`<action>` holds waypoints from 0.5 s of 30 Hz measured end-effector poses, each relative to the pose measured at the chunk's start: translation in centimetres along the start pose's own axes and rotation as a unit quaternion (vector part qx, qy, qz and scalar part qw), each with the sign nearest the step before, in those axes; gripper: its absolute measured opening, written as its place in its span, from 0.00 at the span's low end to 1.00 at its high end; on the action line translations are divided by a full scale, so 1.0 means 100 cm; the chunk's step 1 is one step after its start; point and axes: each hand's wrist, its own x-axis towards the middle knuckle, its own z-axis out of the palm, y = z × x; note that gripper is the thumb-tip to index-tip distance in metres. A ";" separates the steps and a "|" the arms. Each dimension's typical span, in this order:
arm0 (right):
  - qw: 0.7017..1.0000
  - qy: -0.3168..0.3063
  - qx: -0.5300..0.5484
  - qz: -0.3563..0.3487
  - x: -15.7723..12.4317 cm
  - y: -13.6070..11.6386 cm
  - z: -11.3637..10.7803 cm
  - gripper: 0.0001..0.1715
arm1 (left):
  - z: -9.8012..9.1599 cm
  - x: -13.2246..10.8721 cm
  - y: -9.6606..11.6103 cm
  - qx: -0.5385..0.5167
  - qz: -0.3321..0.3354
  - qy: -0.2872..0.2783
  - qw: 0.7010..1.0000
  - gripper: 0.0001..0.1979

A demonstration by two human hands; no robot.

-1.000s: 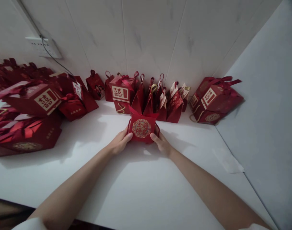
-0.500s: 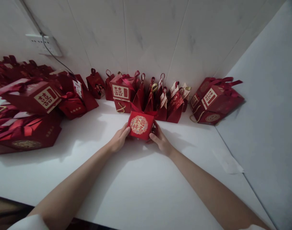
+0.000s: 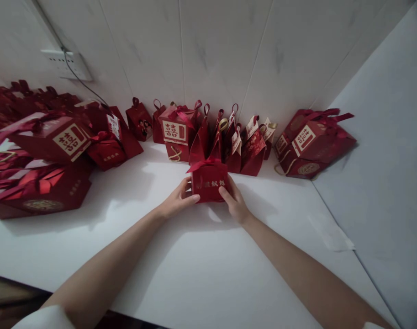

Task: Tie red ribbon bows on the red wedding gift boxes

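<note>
Between my two hands is a small red gift box (image 3: 210,176) with a ribbon bow on top and pale lettering on the face toward me. My left hand (image 3: 179,198) grips its left side, thumb at the lower front edge. On the right side my right hand (image 3: 236,201) holds it, with the thumb on the front face near the lettering. Right behind it stands a row of red peaked gift boxes (image 3: 252,153) with ribbon loops and tags. A box with a double-happiness label (image 3: 174,132) sits behind and left of my left hand.
Large red gift boxes (image 3: 44,183) are stacked at the left, with more behind them. Two stacked red boxes (image 3: 311,146) stand at the right. A white paper slip (image 3: 331,230) lies by the table's right edge. A cable hangs from the wall socket (image 3: 66,64).
The box in my hands has turned: its round gold emblem no longer faces me, and a plainer face with lettering does. The bow now shows upright on top.
</note>
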 end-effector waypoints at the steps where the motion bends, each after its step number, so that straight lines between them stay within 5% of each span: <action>1: 1.000 -0.029 0.012 0.003 0.000 0.000 -0.001 0.34 | 0.000 0.000 -0.002 -0.008 -0.008 0.004 1.000 0.38; 6: 0.986 -0.134 0.097 0.035 0.002 -0.002 -0.005 0.41 | -0.009 0.002 -0.013 -0.057 -0.058 0.018 0.997 0.33; 15: 0.982 -0.124 0.129 0.064 0.004 -0.002 -0.007 0.41 | -0.012 0.003 -0.016 -0.053 -0.064 0.015 0.996 0.33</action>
